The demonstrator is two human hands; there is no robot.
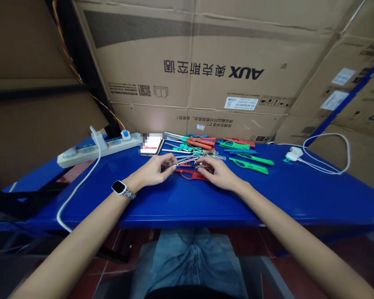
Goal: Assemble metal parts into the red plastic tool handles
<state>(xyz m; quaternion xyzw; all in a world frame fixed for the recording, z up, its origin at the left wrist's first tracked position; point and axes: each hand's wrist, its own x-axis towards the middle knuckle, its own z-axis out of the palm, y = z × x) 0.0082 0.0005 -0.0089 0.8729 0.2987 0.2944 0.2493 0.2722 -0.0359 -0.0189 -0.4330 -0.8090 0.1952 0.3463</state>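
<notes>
A thin metal rod (187, 165) lies level between my two hands, just above the blue table (180, 199), near its middle. My left hand (154, 171) pinches the rod's left end, thumb and forefinger closed on it, the other fingers curled under. My right hand (218, 172) has its fingertips closed on the other end (the exact grip is hard to make out, since the fingers crowd over the metal). Under both hands, touching the table, rests a red handle piece (191, 174), partly covered by my right palm.

On my left wrist sits a watch (120, 187) with a metal band.

Just behind my hands is a heap of tools (190, 145): red and teal handles with bare steel shafts, tangled together. To the right of the heap lie two green handle pieces (252, 162), side by side and apart from the rest. Left of the heap a phone (151, 145) lies flat, and beyond it a white power strip (96, 148) runs along the table's back edge, a white cable (77, 187) trailing from it over the front edge. Far right, a white charger (294, 153) with a looped cord rests on the table. Cardboard boxes (205, 70) stand behind it all.
</notes>
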